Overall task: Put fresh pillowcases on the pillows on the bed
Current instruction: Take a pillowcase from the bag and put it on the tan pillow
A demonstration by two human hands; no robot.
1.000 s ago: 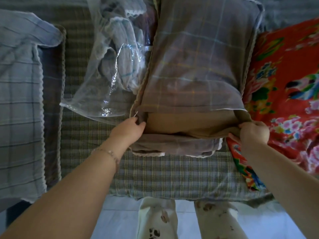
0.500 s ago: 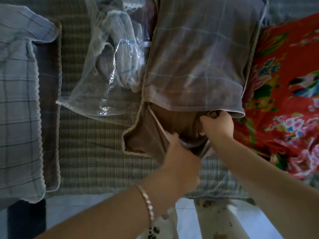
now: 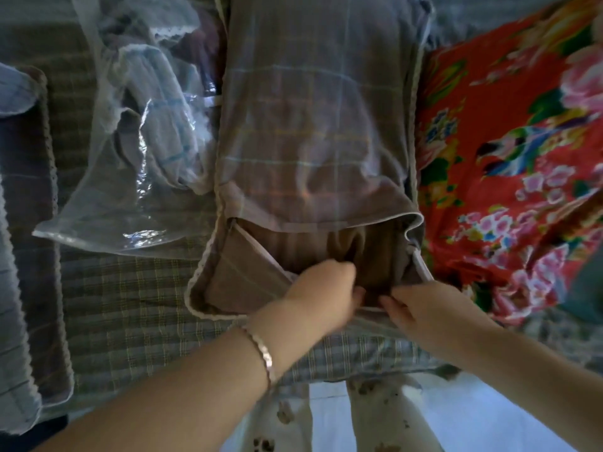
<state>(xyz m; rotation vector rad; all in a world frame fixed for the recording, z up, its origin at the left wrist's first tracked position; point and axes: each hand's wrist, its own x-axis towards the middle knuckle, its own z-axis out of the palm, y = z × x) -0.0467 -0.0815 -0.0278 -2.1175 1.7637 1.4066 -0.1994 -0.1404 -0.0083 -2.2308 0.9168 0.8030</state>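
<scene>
A plaid grey-brown pillowcase (image 3: 313, 125) covers a pillow lying lengthwise on the bed, its open end toward me. The brown pillow (image 3: 352, 252) shows inside the opening. My left hand (image 3: 323, 288), bracelet on its wrist, grips the inner flap of the pillowcase at the middle of the opening. My right hand (image 3: 424, 305) pinches the lower hem just to its right. A second plaid pillow (image 3: 23, 223) lies at the far left.
A clear plastic bag (image 3: 130, 158) with folded plaid cloth inside lies left of the pillow. A red floral blanket (image 3: 522, 158) lies on the right. The checked bedsheet (image 3: 130, 305) ends at the near edge, with the tiled floor and my legs below.
Both hands started at the opening's outer corners and came together at its middle. The inner flap has been pulled up from under the pillow's end. My right hand dropped from the upper hem to the lower one.
</scene>
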